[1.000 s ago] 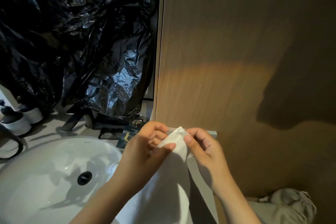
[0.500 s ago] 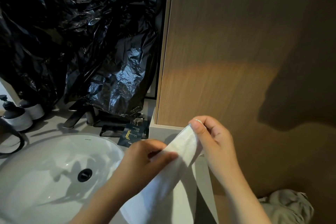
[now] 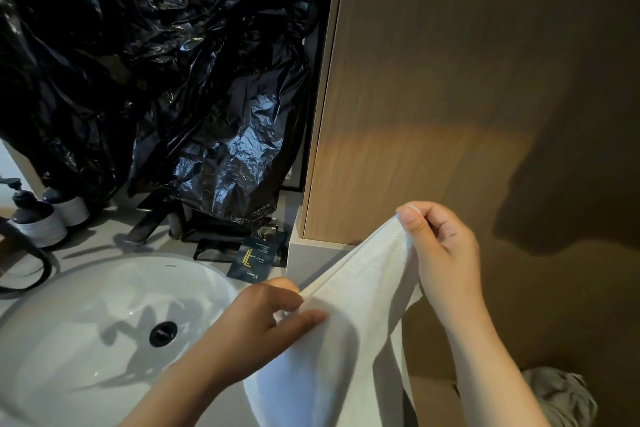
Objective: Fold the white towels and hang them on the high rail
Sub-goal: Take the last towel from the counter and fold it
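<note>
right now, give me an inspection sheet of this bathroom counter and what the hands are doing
surface: grey counter with a white sink set in it
job's things: one white towel, held up beside the sink and hanging down; high rail not in view
clutter: two pump bottles, dark sachet, faucet
grippers: left hand pinches the towel's upper edge; right hand pinches its raised corner
cables: dark curved loop at far left, cannot tell if it is a cable
surroundings: black plastic sheet behind the sink, wood panel on the right, grey cloth low right
</note>
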A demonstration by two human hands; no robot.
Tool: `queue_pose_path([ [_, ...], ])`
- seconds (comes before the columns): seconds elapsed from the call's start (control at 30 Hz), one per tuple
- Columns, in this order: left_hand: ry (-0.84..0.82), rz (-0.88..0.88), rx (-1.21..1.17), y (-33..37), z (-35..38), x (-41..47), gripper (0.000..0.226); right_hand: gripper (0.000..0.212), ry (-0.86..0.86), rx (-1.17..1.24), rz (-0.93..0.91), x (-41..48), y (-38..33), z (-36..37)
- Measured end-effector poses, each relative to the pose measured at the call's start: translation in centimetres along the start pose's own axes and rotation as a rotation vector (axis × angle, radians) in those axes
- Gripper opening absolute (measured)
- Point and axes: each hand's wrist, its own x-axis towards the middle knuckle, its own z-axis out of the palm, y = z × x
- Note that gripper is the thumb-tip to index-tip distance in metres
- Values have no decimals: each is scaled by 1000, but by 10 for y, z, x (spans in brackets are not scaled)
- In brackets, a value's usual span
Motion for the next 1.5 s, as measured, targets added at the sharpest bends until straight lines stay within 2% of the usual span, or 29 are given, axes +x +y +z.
queue_pose_path([
  [0.17, 37, 7, 23, -8, 0, 1, 53, 12, 30, -100, -27, 16, -4, -9],
  [0.27, 73, 109, 106, -11, -7, 9, 56, 12, 61, -154, -63, 22, -8, -12],
  [0.37, 166, 213, 244, -20, -19, 17, 48, 11, 95, -224, -116, 30, -11, -19],
  [0.47, 193, 113, 278, -25, -26, 23, 44, 7, 113, -281, -177, 38, -14, -22],
  [0.57, 311, 84, 222, -21, -37, 31, 40, 6, 152, -287, -205, 45, -16, -23],
  [0.7, 473, 223, 188, 0, -67, 43, 54, 7, 236, -256, -213, 56, -20, -30],
  [0.77, 452, 249, 247, 8, -79, 45, 59, 7, 248, -244, -200, 59, -19, -33],
  [0.9, 290, 185, 322, -3, -82, 37, 46, 6, 255, -243, -148, 57, -8, -33],
  [1.0, 284, 163, 344, -17, -78, 33, 47, 7, 274, -259, -143, 56, 0, -35],
  [1.17, 343, 113, 296, -31, -82, 35, 52, 9, 293, -276, -134, 61, 7, -42],
  [1.33, 385, 101, 249, -39, -91, 40, 29, 12, 314, -262, -102, 64, 12, -45],
  [1.5, 600, -42, 131, -39, -102, 49, 19, 15, 347, -209, -54, 63, 20, -47],
])
